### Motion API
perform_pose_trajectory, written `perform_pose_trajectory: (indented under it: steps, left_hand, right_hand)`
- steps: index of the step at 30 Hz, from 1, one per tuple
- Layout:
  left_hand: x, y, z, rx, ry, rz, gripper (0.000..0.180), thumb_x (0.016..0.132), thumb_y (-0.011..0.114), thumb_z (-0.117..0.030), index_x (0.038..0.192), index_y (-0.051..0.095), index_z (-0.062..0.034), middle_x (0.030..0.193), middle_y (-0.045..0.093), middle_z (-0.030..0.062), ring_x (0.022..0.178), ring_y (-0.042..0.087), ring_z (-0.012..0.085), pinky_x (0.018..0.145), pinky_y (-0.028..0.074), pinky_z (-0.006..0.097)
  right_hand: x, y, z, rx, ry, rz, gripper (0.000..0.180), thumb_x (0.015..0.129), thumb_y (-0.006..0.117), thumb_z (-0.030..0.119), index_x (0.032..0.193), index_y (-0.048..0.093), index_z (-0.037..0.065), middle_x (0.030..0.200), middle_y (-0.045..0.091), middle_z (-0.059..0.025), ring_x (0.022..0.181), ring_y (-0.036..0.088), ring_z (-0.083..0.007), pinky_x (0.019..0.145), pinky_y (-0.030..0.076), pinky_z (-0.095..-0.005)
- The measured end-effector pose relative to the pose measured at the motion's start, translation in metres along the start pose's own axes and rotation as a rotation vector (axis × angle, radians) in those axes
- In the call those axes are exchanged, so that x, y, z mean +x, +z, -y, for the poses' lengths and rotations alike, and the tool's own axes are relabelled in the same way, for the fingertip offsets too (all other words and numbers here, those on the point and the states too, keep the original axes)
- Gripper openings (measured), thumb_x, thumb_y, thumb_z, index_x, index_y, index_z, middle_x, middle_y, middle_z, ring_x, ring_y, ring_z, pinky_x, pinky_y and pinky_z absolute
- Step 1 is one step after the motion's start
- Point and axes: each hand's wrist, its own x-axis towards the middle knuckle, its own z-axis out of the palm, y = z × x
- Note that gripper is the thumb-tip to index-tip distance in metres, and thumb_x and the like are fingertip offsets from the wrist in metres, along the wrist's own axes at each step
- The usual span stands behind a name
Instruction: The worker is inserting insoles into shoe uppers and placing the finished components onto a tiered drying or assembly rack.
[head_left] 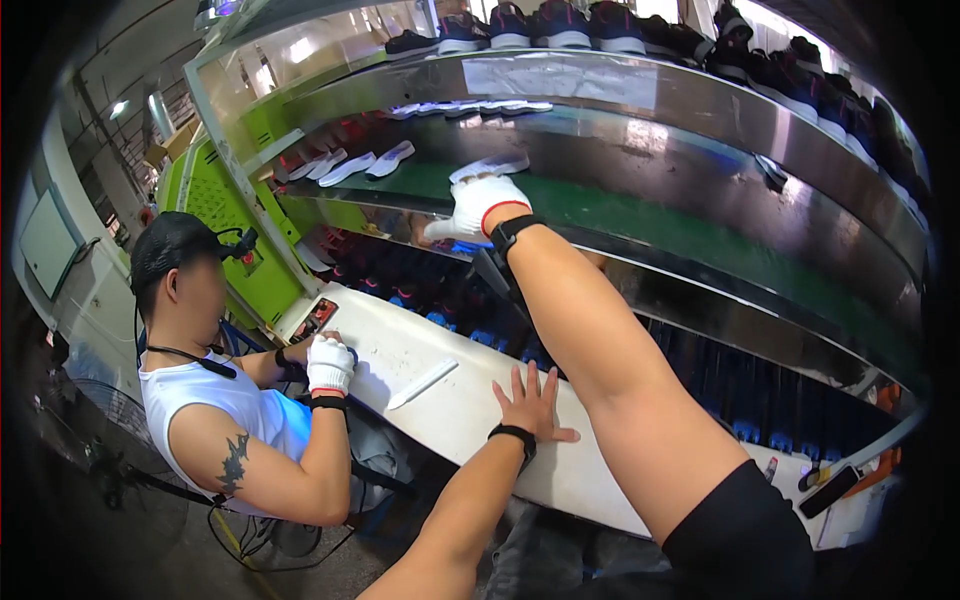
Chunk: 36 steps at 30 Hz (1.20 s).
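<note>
My right hand (480,207), in a white knit glove with a red cuff edge, reaches onto the green conveyor belt (610,205). Its fingertips meet the near edge of a pale, slightly blurred shoe sole (490,166), while the thumb sticks out to the left, away from the sole. Bare and palm down, my left hand (530,405) lies with spread fingers on the white worktable (375,330). To its left on the tabletop is a slim white stick-like tool (424,384). Black bands circle both my wrists.
A co-worker (240,400) sits at the left, a gloved hand (330,365) over the table. Several soles (350,168) lie on the belt's left end. Dark shoes (562,25) line the shelf above. A metal rail (690,310) edges the belt; a phone-like black object (828,492) lies far right.
</note>
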Motion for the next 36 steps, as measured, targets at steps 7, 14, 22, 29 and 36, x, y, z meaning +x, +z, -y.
perform_pose_trajectory:
  steps: [7, 14, 22, 29, 36]
  left_hand:
    - [-0.008, -0.033, 0.013, -0.017, 0.017, 0.004, 0.152, 0.069, 0.079, -0.091, 0.182, 0.004, -0.0242, 0.188, -0.005, 0.019, 0.17, -0.006, 0.0514, 0.125, 0.003, 0.085]
    - [-0.016, -0.038, 0.033, 0.001, 0.008, 0.037, 0.15, 0.07, 0.076, -0.093, 0.182, 0.003, -0.0232, 0.188, -0.005, 0.0199, 0.17, -0.007, 0.0519, 0.125, 0.003, 0.085]
    - [0.005, -0.053, 0.026, 0.099, 0.063, -0.007, 0.149, 0.074, 0.082, -0.085, 0.181, 0.001, -0.0197, 0.182, 0.005, 0.0348, 0.167, 0.005, 0.0603, 0.132, 0.016, 0.073]
    - [0.118, -0.077, 0.018, 0.166, 0.239, -0.554, 0.138, 0.078, 0.093, -0.056, 0.18, 0.008, -0.0181, 0.18, 0.018, 0.0338, 0.166, 0.026, 0.051, 0.13, 0.032, 0.063]
    - [0.154, -0.078, -0.025, 0.048, 0.082, -0.014, 0.098, 0.081, 0.091, -0.051, 0.162, 0.047, -0.0173, 0.164, 0.052, 0.0228, 0.147, 0.055, 0.0468, 0.12, 0.049, 0.058]
  right_hand:
    - [-0.016, 0.004, -0.024, 0.045, 0.02, -0.375, 0.045, 0.085, 0.084, 0.05, 0.108, 0.079, 0.012, 0.108, 0.077, -0.0147, 0.112, 0.072, -0.0379, 0.102, 0.056, -0.0485]
    - [-0.148, -0.035, -0.102, 0.248, 0.11, -0.532, 0.041, 0.093, 0.084, 0.038, 0.121, 0.076, 0.01, 0.113, 0.08, -0.016, 0.108, 0.077, -0.0334, 0.097, 0.06, -0.0457]
    - [-0.363, -0.116, -0.262, 0.375, 0.592, -0.653, 0.047, 0.097, 0.086, 0.036, 0.125, 0.074, -0.001, 0.111, 0.078, -0.0106, 0.103, 0.07, -0.0191, 0.099, 0.055, -0.0334]
    - [-0.381, -0.12, -0.251, -0.263, 0.623, -0.982, 0.045, 0.096, 0.084, 0.048, 0.107, 0.078, 0.004, 0.094, 0.08, -0.0194, 0.086, 0.079, -0.0362, 0.079, 0.062, -0.0448]
    - [-0.368, -0.118, -0.25, -0.321, 0.488, -0.959, 0.032, 0.096, 0.074, 0.039, 0.094, 0.074, 0.007, 0.092, 0.077, -0.0205, 0.088, 0.077, -0.0424, 0.081, 0.063, -0.0536]
